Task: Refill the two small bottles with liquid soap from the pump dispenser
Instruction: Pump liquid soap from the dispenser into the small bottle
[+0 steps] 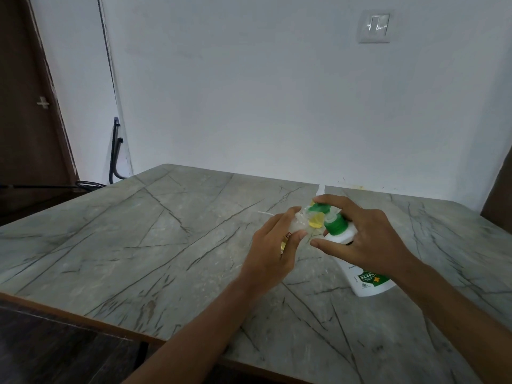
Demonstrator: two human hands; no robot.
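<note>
A white pump dispenser [360,270] with a green collar and pump head stands on the grey marble-patterned table [138,245], tilted in the wide-angle view. My right hand [365,236] wraps over it, forefinger on the green pump head, thumb against the bottle's shoulder. My left hand [274,245] holds a small clear bottle [300,221] just under the spout. Yellow liquid or a yellow cap [399,220] shows between the small bottle and the pump. A white object [320,191] pokes up behind the hands; a second small bottle cannot be made out.
The table's wooden edge [83,318] runs along the near left. A white wall with a switch plate [374,25] stands behind. A dark door [30,106] and a black metal frame [115,153] sit at the left.
</note>
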